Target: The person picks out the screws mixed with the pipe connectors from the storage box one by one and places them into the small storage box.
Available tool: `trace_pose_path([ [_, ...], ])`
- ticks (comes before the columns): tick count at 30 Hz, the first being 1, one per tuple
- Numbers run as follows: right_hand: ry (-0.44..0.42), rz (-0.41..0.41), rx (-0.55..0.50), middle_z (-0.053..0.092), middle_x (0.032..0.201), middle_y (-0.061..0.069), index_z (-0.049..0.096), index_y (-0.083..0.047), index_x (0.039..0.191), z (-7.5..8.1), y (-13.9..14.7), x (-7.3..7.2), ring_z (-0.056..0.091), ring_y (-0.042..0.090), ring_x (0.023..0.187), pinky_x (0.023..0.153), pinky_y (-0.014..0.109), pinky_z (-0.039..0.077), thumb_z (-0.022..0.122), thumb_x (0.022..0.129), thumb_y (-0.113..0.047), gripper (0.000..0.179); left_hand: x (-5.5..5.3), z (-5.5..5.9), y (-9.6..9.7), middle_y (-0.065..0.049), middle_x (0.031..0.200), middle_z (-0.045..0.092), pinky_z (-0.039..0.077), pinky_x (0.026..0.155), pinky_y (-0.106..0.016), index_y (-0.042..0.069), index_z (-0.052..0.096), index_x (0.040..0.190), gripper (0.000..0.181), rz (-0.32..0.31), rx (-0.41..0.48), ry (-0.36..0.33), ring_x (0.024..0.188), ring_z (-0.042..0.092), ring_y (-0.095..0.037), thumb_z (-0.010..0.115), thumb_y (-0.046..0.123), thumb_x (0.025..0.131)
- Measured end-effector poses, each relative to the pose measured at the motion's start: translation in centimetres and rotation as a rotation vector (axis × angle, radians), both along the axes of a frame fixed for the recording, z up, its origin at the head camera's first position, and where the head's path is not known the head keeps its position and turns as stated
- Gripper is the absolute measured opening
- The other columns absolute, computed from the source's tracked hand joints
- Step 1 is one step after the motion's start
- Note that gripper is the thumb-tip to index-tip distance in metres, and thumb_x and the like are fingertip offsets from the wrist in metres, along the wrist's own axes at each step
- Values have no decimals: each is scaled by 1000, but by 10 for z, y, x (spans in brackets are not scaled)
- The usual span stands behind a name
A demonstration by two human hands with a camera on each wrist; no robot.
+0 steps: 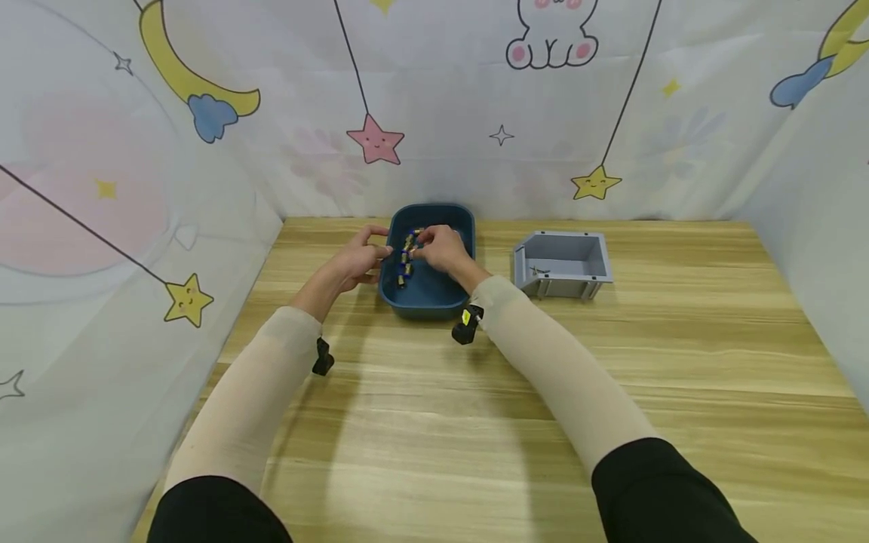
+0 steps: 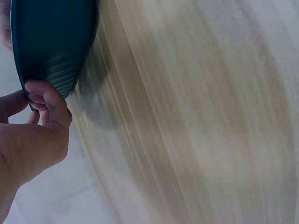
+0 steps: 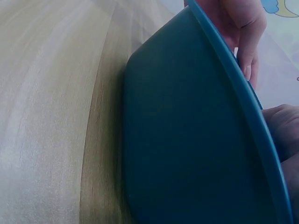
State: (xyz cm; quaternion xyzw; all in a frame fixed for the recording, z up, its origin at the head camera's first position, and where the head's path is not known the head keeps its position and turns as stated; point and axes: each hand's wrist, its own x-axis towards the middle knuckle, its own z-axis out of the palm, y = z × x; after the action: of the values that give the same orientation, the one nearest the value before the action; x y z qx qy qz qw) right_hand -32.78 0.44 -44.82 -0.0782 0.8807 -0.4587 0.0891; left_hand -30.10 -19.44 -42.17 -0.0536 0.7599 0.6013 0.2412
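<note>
1. Head view: the left hand [image 1: 351, 260] is at the left rim of the blue bin [image 1: 434, 308]; the right hand [image 1: 444, 250] reaches inside, fingertips at the small blue-and-gold pieces [image 1: 404, 262], which lie in a loose row along the bin's left side. Whether those fingers pinch a piece, I cannot tell. Such small pieces probably call for a fingertip pinch, one at a time. The gray bin [image 1: 566, 289] stands apart to the right, small items in its left end.
2. Left wrist view: thumb and curled fingers grip the blue bin's rim; a light, steady hold should stop it sliding.
3. Right wrist view: the wall hides the right fingertips, so clearing the rim likely needs a high lift.
</note>
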Motion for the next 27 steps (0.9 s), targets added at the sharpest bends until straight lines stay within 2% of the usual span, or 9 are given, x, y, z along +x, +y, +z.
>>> trace_pose_path([
  [7, -48, 6, 23, 64, 119, 9, 69, -6, 115, 5, 2, 1, 59, 25, 105, 87, 38, 50, 76, 89, -18, 30, 0, 0, -1, -17, 132, 47, 46, 69, -38, 26, 29, 149, 46, 0, 1, 18, 87, 56, -25, 47, 21, 106],
  [11, -79, 5, 64, 64, 124, 9, 70, -7, 117, 5, 3, 1, 59, 26, 109, 88, 38, 50, 74, 90, -18, 29, 2, 0, -1, -15, 134, 46, 45, 68, -37, 26, 30, 148, 45, -1, 2, 17, 88, 55, -25, 47, 20, 106],
  [17, -81, 10, 120, 64, 127, 8, 70, -9, 120, 2, 2, 0, 58, 26, 115, 91, 37, 50, 74, 91, -17, 30, 3, 0, 0, -17, 133, 46, 46, 66, -35, 25, 30, 148, 45, -9, 5, 17, 90, 56, -27, 47, 20, 106],
  [22, -69, 25, 149, 66, 124, 8, 71, -9, 120, 1, 0, -1, 60, 25, 112, 90, 37, 51, 74, 91, -18, 31, 4, 0, -1, -17, 133, 47, 47, 68, -36, 26, 31, 148, 45, -4, 10, 18, 93, 57, -29, 47, 20, 106],
  [27, -56, 33, 160, 67, 120, 8, 71, -9, 120, 1, -1, -3, 62, 24, 107, 88, 36, 51, 74, 91, -18, 31, 3, -1, -1, -17, 126, 48, 45, 65, -35, 26, 31, 148, 45, -6, 7, 29, 81, 53, -23, 47, 21, 106],
])
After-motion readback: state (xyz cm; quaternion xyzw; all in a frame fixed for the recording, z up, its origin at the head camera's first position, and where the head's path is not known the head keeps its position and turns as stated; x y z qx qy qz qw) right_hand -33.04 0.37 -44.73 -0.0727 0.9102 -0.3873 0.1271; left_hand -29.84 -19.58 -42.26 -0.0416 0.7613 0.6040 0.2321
